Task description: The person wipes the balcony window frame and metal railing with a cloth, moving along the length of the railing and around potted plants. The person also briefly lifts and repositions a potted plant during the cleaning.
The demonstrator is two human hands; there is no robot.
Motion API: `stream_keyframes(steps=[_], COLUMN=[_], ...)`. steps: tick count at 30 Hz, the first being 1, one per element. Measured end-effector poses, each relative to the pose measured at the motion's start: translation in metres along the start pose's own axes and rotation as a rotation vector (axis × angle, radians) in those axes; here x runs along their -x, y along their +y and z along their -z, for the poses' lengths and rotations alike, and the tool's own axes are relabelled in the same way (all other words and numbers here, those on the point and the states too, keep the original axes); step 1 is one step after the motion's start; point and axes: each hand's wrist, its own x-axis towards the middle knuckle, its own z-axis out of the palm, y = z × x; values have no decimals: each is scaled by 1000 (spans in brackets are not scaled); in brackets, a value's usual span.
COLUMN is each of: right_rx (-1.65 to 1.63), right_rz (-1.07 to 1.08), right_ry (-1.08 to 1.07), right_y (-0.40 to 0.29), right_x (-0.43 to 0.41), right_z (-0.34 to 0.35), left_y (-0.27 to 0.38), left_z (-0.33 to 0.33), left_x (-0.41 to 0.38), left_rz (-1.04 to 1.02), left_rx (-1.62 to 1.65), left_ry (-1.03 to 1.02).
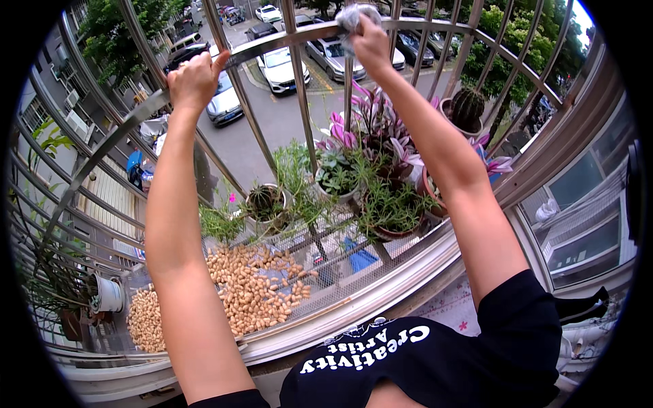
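My left hand (195,81) grips the horizontal metal rail (262,46) of a window guard, close to where an upright bar meets it. Farther right, my right hand (371,43) presses a crumpled grey cloth (357,18) against the same rail by an upright bar (348,92). Both arms are stretched out over the sill. Part of the cloth hangs below the rail. My right fingers are partly hidden behind the cloth.
Unshelled peanuts (255,290) are spread on the mesh floor (352,275) of the guard. A small potted cactus (265,202), potted succulents (339,176), purple-leaved plants (377,127) and a taller cactus (467,109) stand along the bars. Parked cars (282,69) are far below.
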Motion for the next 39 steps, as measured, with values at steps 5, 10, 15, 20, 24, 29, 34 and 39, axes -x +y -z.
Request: stream_keyframes(steps=[5, 10, 15, 20, 24, 29, 34, 39], right_rx=[-298, 68, 141, 166, 83, 157, 250, 371], right_rz=[214, 540, 519, 332, 76, 151, 526, 53], right_ry=[-91, -184, -28, -22, 135, 356, -24, 86], right_y=[-40, -73, 29, 84, 86, 8, 30, 99], right_x=[38, 47, 23, 0, -7, 25, 35, -6], right_z=[-33, -53, 6, 46, 45, -29, -1, 67], left_y=[10, 1, 9, 7, 12, 11, 6, 12], left_z=[2, 2, 7, 6, 5, 2, 4, 1], left_x=[-2, 1, -2, -2, -3, -2, 0, -2], left_rz=[2, -44, 7, 12, 25, 34, 3, -13], left_rx=[52, 78, 65, 73, 76, 40, 76, 59], left_ry=[26, 31, -88, -85, -80, -48, -68, 13])
